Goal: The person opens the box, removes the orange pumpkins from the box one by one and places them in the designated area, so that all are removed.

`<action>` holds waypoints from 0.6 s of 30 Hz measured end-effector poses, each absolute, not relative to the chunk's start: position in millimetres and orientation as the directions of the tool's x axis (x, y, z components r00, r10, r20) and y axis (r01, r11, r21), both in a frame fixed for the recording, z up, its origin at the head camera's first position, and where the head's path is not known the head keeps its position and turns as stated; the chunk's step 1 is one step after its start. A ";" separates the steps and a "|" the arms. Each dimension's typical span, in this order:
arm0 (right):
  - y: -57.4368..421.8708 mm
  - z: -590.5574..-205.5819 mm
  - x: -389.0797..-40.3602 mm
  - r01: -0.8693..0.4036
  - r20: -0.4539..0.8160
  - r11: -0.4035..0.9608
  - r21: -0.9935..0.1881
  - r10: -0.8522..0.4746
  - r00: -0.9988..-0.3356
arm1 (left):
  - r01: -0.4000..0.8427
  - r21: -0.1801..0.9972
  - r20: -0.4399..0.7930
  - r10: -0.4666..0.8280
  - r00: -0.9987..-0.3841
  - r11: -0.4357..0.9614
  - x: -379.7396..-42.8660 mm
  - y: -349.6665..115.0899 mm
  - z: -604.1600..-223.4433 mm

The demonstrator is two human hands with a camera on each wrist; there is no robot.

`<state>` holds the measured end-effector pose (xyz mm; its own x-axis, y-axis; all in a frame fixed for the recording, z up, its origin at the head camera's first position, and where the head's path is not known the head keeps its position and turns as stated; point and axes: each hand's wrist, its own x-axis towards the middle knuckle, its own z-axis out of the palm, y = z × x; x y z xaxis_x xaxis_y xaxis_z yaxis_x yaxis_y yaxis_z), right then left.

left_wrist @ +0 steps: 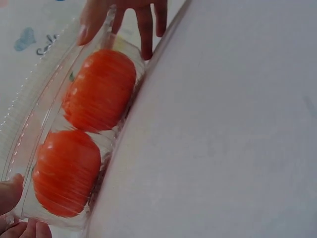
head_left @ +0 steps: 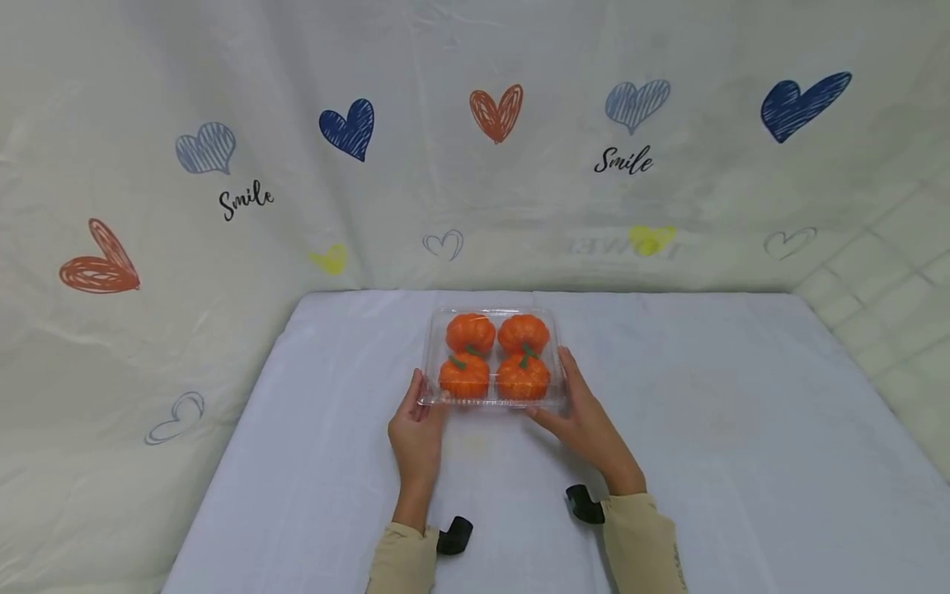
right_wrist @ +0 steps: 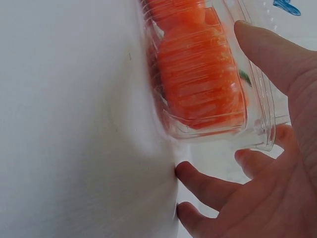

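Observation:
A clear plastic clamshell box (head_left: 482, 403) sits on the white-covered table with several small orange toy pumpkins (head_left: 524, 378) inside. Green stems top the pumpkins. At the box's front left corner my left hand (head_left: 417, 437) pinches it, thumb (left_wrist: 10, 194) above and fingertips (left_wrist: 34, 230) lower down. My right hand (head_left: 590, 421) is spread around the front right corner. Its thumb (right_wrist: 265, 49) touches the box rim (right_wrist: 270, 116), while the other fingers are fanned out beside the box, two fingertips meeting the tablecloth. Part of each hand's fingers is hidden by the box.
A white cloth (head_left: 727, 429) covers the table. Behind it hangs a pale curtain (head_left: 416, 190) printed with hearts and the word Smile. Black wrist mounts (head_left: 454, 536) stick out from both beige sleeves (head_left: 641, 540).

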<state>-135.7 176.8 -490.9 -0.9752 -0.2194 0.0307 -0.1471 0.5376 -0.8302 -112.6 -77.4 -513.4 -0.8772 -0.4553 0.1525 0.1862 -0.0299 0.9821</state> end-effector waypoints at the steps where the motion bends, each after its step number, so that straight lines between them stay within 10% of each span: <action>1: 176.7 -490.6 -135.6 -0.145 0.029 0.537 -0.831 -0.218 -0.976 | 0.187 0.982 0.154 -0.459 -0.875 -0.028 -112.7 -77.8 -512.3; 18: 170.5 -496.8 -136.2 -0.092 0.031 0.399 -0.912 -0.156 -0.987 | 0.166 0.986 0.134 -0.483 -0.865 -0.022 -110.7 -79.9 -512.1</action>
